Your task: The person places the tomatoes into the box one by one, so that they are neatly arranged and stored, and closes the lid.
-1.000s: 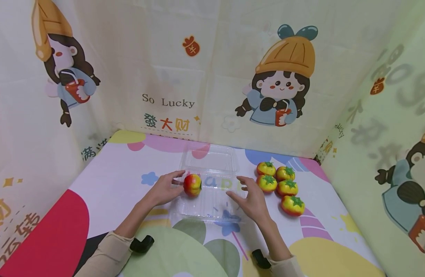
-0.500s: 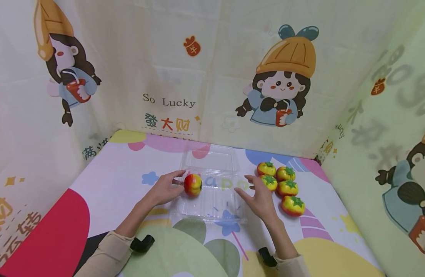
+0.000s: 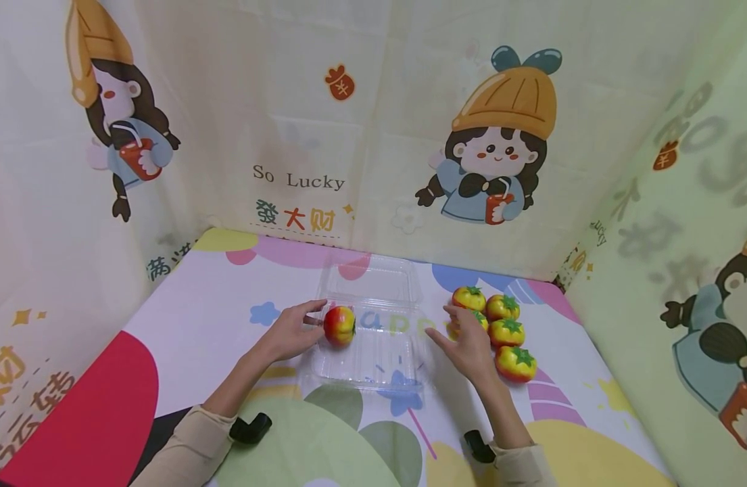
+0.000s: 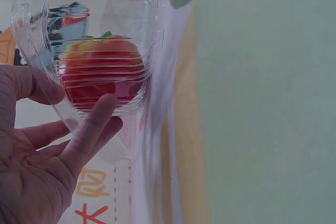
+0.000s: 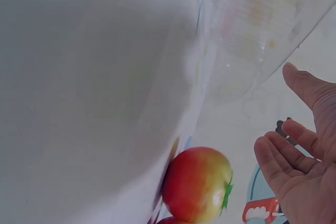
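A clear plastic clamshell box lies on the table with its lid folded back. One red-and-yellow persimmon, its green leafy top turned sideways, sits in the box's left part. My left hand holds the box's left edge beside that fruit; in the left wrist view the rim passes between thumb and fingers. My right hand, fingers loosely bent and holding nothing, is over the table right of the box. It partly covers one persimmon of the group; another persimmon shows near it in the right wrist view.
Several persimmons stand grouped at the right, green tops up, the nearest persimmon toward the front. A printed cloth hangs behind and on both sides. The table has a colourful patterned cover.
My right hand has moved right, from over the box's right side to beside the grouped persimmons. The left hand, the box and the fruit in it have stayed put.
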Motion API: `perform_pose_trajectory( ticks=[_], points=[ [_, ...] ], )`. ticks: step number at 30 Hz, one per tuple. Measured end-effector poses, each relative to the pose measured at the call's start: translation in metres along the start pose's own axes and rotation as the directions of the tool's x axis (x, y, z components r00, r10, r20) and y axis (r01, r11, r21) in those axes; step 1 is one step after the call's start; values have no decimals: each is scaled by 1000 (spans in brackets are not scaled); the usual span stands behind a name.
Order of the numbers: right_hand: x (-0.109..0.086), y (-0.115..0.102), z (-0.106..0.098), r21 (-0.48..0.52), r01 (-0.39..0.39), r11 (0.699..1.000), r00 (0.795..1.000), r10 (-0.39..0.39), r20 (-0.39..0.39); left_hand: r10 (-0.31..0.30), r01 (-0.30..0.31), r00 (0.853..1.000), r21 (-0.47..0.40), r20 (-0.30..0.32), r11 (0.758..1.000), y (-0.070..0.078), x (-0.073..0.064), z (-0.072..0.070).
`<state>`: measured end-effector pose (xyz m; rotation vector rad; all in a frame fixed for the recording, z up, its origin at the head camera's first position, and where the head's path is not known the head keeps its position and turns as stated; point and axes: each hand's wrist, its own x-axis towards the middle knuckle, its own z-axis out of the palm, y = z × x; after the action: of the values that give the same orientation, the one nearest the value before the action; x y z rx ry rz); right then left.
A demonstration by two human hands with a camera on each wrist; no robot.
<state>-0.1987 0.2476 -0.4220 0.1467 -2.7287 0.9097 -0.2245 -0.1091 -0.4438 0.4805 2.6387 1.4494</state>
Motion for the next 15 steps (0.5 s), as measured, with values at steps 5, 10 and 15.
perform_pose_trajectory(
  ticks=[5, 10, 15],
  points=[
    [2, 5, -4, 5, -30, 1000, 1000, 30, 6, -5, 5, 1000, -8, -1, 1000, 0, 0, 0],
    [5, 12, -6, 1, -39, 999, 999, 39, 0, 0, 0, 1000, -8, 1, 1000, 1, -1, -1],
    [9, 17, -8, -24, -46, 999, 999, 46, -17, 0, 0, 1000, 0, 1, 1000, 1, -1, -1]
  ],
)
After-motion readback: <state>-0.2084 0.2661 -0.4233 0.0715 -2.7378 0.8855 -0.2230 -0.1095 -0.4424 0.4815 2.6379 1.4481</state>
